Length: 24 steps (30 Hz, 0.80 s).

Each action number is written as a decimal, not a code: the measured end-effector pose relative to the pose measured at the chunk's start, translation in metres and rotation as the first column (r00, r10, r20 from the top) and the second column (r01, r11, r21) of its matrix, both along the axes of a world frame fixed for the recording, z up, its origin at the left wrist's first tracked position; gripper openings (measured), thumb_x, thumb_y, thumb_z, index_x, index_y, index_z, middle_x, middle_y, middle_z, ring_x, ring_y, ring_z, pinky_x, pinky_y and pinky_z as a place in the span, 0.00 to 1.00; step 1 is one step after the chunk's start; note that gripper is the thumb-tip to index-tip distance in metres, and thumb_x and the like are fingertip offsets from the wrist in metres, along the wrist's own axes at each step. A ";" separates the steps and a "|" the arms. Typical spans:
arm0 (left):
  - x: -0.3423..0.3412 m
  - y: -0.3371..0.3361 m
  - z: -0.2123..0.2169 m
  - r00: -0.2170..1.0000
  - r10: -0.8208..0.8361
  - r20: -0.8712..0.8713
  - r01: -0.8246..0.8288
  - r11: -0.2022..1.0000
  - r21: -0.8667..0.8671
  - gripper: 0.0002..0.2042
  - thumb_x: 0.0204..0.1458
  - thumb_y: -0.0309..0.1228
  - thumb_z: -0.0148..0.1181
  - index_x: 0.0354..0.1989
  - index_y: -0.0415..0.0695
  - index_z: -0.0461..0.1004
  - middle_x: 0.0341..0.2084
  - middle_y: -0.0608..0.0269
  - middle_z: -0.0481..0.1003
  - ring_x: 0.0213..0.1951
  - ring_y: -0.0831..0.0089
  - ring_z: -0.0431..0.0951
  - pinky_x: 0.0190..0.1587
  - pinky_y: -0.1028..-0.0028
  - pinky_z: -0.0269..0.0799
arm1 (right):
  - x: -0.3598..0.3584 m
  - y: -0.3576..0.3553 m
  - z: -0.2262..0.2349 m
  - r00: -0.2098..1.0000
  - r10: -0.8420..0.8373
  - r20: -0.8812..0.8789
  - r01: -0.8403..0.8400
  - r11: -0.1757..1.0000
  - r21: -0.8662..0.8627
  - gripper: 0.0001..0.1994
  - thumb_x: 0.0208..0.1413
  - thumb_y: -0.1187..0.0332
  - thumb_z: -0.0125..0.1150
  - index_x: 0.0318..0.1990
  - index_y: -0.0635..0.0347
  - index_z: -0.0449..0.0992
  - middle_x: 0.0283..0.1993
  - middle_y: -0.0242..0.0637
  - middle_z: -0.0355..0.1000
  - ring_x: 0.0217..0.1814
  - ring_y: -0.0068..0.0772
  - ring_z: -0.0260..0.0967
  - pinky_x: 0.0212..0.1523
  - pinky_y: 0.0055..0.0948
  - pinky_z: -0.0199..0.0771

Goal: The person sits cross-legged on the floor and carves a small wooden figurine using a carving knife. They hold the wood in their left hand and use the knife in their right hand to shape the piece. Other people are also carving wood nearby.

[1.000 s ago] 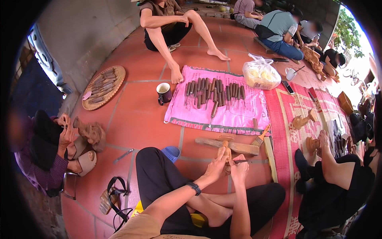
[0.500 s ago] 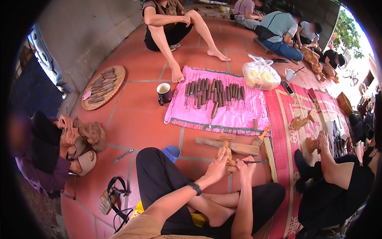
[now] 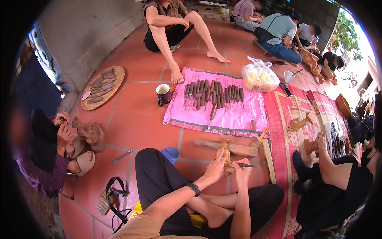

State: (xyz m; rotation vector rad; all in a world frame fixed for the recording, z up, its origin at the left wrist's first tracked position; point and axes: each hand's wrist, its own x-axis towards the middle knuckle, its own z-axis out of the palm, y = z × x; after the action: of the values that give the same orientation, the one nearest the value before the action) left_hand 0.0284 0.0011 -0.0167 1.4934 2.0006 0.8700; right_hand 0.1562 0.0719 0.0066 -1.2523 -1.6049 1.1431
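Observation:
My left hand (image 3: 215,169) is wrapped round a light-brown wooden carving (image 3: 226,152), a small upright piece with a flat, wide end pointing away from me. Against its near right side, my right hand (image 3: 242,173) grips a slim carving chisel (image 3: 247,165), whose dark shaft sticks out to the right of the fingers. The working tip is hidden between the hands and the wood. Just beyond the carving lies a thick wooden beam (image 3: 243,149) on the tiles. A flat brush (image 3: 259,138) leans at the beam's right end.
Several dark-handled chisels (image 3: 214,93) lie on a pink sheet (image 3: 179,107) ahead. A mug (image 3: 163,95), a woven tray (image 3: 119,79) of tools and a plastic bag (image 3: 260,75) stand around it. People sit at left, ahead and right; a red mat (image 3: 280,159) lies at right.
The chisel has turned slightly in my right hand, and less of it sticks out to the right. My left hand still holds the carving. The person at left has shifted their hands.

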 end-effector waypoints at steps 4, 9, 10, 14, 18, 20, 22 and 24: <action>-0.002 0.000 -0.016 0.999 -0.006 -0.039 0.009 0.998 0.067 0.34 0.41 0.37 0.75 0.57 0.45 0.66 0.74 0.50 0.45 0.59 0.32 0.67 0.54 0.45 0.75 | -0.004 -0.003 0.010 0.993 0.027 0.112 -0.026 1.000 -0.007 0.09 0.49 0.78 0.68 0.26 0.63 0.71 0.23 0.30 0.68 0.28 0.22 0.64 0.31 0.25 0.66; 0.004 0.000 0.020 0.999 0.015 0.043 -0.013 0.999 -0.047 0.34 0.39 0.35 0.77 0.55 0.42 0.68 0.72 0.43 0.50 0.62 0.37 0.66 0.58 0.49 0.71 | 0.007 0.008 -0.001 0.941 -0.136 -0.311 0.046 0.959 -0.280 0.13 0.52 0.81 0.65 0.25 0.57 0.66 0.25 0.27 0.66 0.25 0.15 0.62 0.26 0.19 0.62; 0.004 0.000 0.024 0.997 0.021 0.071 -0.015 0.995 -0.094 0.34 0.39 0.35 0.77 0.55 0.42 0.68 0.72 0.43 0.50 0.62 0.37 0.67 0.58 0.49 0.71 | 0.010 0.006 -0.001 0.952 -0.100 -0.290 0.023 0.966 -0.257 0.12 0.52 0.82 0.65 0.26 0.58 0.66 0.25 0.27 0.66 0.25 0.16 0.62 0.27 0.20 0.63; 0.000 -0.001 0.000 1.000 -0.015 -0.009 0.014 1.000 -0.025 0.35 0.41 0.39 0.75 0.59 0.43 0.67 0.74 0.50 0.46 0.61 0.36 0.66 0.55 0.46 0.74 | -0.002 -0.006 0.012 0.998 0.056 0.009 -0.056 0.998 -0.025 0.10 0.49 0.82 0.66 0.27 0.62 0.69 0.27 0.28 0.68 0.29 0.18 0.65 0.31 0.21 0.67; 0.002 0.001 0.005 1.000 -0.015 -0.016 0.015 1.000 0.006 0.35 0.40 0.39 0.76 0.58 0.43 0.67 0.74 0.50 0.47 0.61 0.36 0.66 0.55 0.47 0.75 | 0.013 0.006 -0.005 0.957 -0.084 -0.277 0.018 0.972 -0.233 0.10 0.49 0.83 0.66 0.27 0.63 0.69 0.28 0.29 0.70 0.30 0.15 0.65 0.32 0.22 0.68; -0.002 0.001 0.003 1.000 -0.009 -0.028 0.011 0.999 0.043 0.36 0.40 0.39 0.76 0.59 0.43 0.67 0.74 0.50 0.47 0.61 0.37 0.66 0.55 0.47 0.75 | 0.010 0.002 0.005 0.936 -0.150 -0.319 0.036 0.941 -0.336 0.10 0.49 0.83 0.65 0.27 0.63 0.69 0.27 0.28 0.70 0.31 0.14 0.65 0.33 0.19 0.67; -0.002 -0.002 -0.002 0.999 -0.014 -0.045 0.018 0.995 0.095 0.36 0.39 0.39 0.76 0.59 0.42 0.67 0.73 0.50 0.47 0.61 0.37 0.66 0.55 0.47 0.74 | 0.003 -0.005 0.009 0.989 0.011 -0.148 -0.031 0.990 -0.135 0.10 0.50 0.82 0.65 0.27 0.62 0.69 0.27 0.29 0.70 0.30 0.15 0.66 0.33 0.18 0.67; 0.001 0.001 -0.002 0.999 -0.013 -0.038 0.014 1.000 0.025 0.36 0.39 0.39 0.76 0.59 0.42 0.68 0.74 0.50 0.47 0.60 0.36 0.67 0.55 0.47 0.74 | 0.001 -0.007 0.007 0.997 0.081 -0.016 -0.081 0.996 -0.029 0.09 0.52 0.82 0.66 0.28 0.61 0.71 0.27 0.29 0.71 0.30 0.17 0.67 0.32 0.18 0.68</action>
State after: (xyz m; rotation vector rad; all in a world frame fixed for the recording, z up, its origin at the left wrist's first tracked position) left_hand 0.0290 0.0018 -0.0184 1.5461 2.0111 0.8715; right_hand 0.1575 0.0645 0.0136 -1.2044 -1.6467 1.2274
